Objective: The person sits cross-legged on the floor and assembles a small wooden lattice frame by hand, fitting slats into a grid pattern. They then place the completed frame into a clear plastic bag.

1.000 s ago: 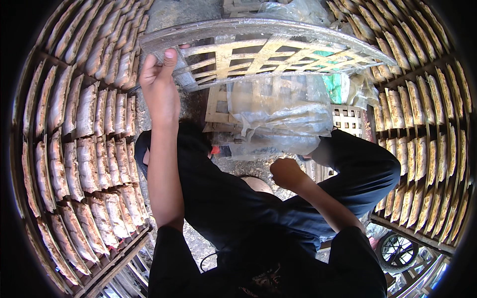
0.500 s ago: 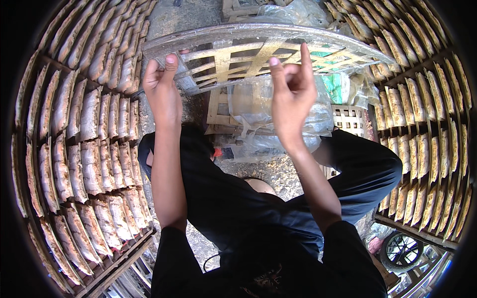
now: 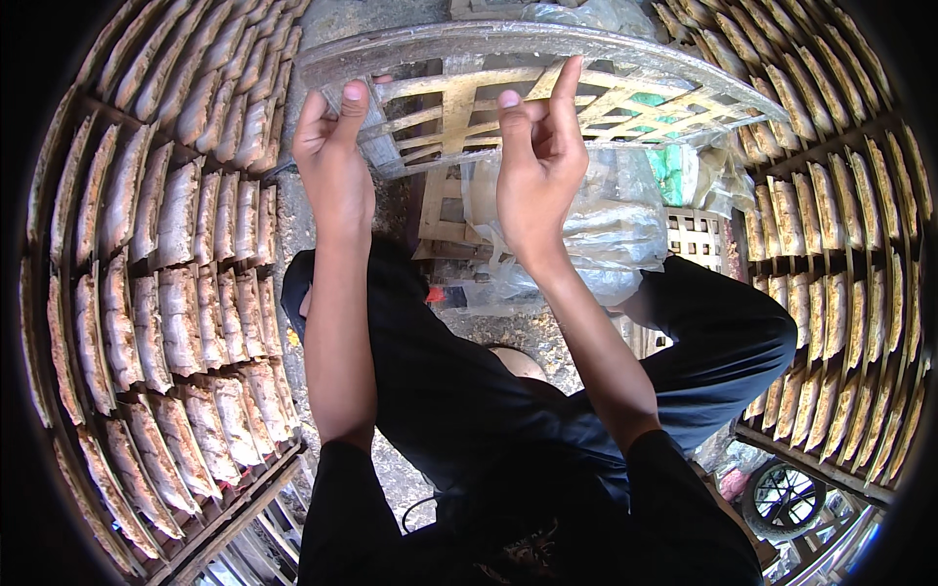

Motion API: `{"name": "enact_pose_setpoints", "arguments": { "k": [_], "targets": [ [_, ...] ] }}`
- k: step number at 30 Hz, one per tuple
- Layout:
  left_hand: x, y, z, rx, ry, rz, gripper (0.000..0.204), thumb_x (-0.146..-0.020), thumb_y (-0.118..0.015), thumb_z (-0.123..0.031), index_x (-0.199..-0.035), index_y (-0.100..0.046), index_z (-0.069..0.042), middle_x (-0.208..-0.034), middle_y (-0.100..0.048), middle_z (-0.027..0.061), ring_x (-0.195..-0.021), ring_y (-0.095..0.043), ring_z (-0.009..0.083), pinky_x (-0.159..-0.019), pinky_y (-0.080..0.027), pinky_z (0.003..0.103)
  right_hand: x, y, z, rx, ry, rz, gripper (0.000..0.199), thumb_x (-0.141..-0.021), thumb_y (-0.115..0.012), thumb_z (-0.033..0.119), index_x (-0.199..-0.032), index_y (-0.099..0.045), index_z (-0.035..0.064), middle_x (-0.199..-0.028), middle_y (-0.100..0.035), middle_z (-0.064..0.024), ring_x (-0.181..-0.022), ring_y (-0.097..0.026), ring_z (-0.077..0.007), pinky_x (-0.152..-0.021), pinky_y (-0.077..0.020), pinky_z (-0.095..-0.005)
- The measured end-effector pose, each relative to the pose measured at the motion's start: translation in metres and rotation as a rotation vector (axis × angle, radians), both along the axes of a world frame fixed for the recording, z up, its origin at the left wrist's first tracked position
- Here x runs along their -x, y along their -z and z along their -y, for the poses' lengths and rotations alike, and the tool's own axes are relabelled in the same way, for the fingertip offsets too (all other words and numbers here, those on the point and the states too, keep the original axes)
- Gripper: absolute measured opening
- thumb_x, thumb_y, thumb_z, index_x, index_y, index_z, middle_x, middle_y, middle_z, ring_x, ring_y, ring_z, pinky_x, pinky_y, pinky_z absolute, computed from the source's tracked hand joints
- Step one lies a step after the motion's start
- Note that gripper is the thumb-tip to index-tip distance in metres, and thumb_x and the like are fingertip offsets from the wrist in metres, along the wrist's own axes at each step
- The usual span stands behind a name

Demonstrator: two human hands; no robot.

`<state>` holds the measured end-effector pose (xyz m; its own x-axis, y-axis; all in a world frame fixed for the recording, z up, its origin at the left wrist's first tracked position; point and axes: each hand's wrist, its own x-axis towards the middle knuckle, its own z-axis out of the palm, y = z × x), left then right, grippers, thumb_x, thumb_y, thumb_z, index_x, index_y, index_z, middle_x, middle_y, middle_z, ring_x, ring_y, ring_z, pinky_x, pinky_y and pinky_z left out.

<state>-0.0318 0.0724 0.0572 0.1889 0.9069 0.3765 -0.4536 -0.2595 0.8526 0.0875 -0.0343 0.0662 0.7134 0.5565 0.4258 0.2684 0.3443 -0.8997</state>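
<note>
A wooden lattice tray [image 3: 456, 103] with a grey, weathered rim stretches across the far side in front of me. My left hand [image 3: 337, 146] is closed on its left end, thumb on the near side and a fingertip showing behind the slat. In front of the tray's middle is my right hand [image 3: 540, 161]. Its thumb and index finger are stretched up and apart, the other fingers partly curled. Whether that hand touches the slats, I cannot tell.
Racks filled with rows of curved, pale, rough-edged pieces stand at left [image 3: 181, 303] and right [image 3: 826, 303]. Beyond my knees lie clear plastic sheeting [image 3: 616, 234] and another slatted wooden tray [image 3: 696, 234]. A spoked wheel [image 3: 784, 498] is at lower right.
The tray and my left hand have shifted slightly right, with the tray's left end farther away. My right hand has moved left along the tray, fingers still apart.
</note>
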Motion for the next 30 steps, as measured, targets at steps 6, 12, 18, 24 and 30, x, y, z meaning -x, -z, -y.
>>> {"name": "enact_pose_setpoints", "arguments": {
  "k": [6, 12, 18, 24, 30],
  "targets": [
    [-0.002, 0.002, -0.002, 0.022, -0.021, 0.002, 0.015, -0.094, -0.064, -0.014, -0.103, -0.063, -0.003, -0.107, -0.066, 0.0067, -0.105, -0.058, 0.0156, -0.099, -0.038, 0.032, 0.0, 0.004, -0.003, -0.047, 0.003, -0.036, 0.051, -0.092, -0.061, 0.008, -0.14, -0.045, -0.0003, -0.063, -0.046, 0.005, -0.057, -0.037, -0.0019, -0.055, -0.0356, -0.0184],
    [-0.002, 0.0, 0.004, 0.008, 0.036, 0.017, 0.018, -0.093, -0.064, -0.014, -0.106, -0.063, -0.002, -0.108, -0.066, 0.0072, -0.105, -0.058, 0.0155, -0.099, -0.039, 0.032, 0.012, 0.013, 0.0, 0.002, 0.117, 0.06, 0.008, -0.088, -0.07, 0.013, -0.089, -0.077, 0.0078, -0.061, -0.046, 0.0068, -0.053, -0.038, -0.0033, -0.05, -0.0319, -0.0226],
    [-0.001, -0.001, 0.006, -0.013, 0.045, 0.016, 0.019, -0.092, -0.066, -0.016, -0.106, -0.063, -0.003, -0.107, -0.067, 0.0074, -0.105, -0.058, 0.0155, -0.099, -0.038, 0.032, -0.009, 0.001, 0.003, 0.082, -0.162, -0.506, 0.035, -0.095, -0.063, 0.036, -0.097, -0.069, 0.0021, -0.064, -0.035, 0.0078, -0.058, -0.03, -0.0033, -0.053, -0.0253, -0.0199],
    [-0.002, 0.002, 0.004, -0.005, 0.024, 0.006, 0.017, -0.092, -0.066, -0.017, -0.103, -0.063, -0.004, -0.105, -0.067, 0.0073, -0.103, -0.06, 0.0177, -0.1, -0.038, 0.034, -0.012, -0.011, -0.005, -0.121, -0.356, -0.675, 0.043, -0.094, -0.062, 0.043, -0.11, -0.061, 0.0034, -0.065, -0.032, 0.0089, -0.06, -0.028, -0.0027, -0.055, -0.0278, -0.02],
    [-0.001, 0.003, 0.002, -0.005, 0.026, 0.021, 0.017, -0.092, -0.066, -0.016, -0.103, -0.064, -0.003, -0.105, -0.067, 0.0074, -0.103, -0.06, 0.0179, -0.1, -0.038, 0.033, -0.02, -0.005, -0.016, -0.215, -0.437, -0.723, 0.022, -0.094, -0.063, 0.035, -0.088, -0.055, 0.0159, -0.066, -0.036, 0.0099, -0.059, -0.028, -0.0034, -0.055, -0.0288, -0.0196]
  ]
}}
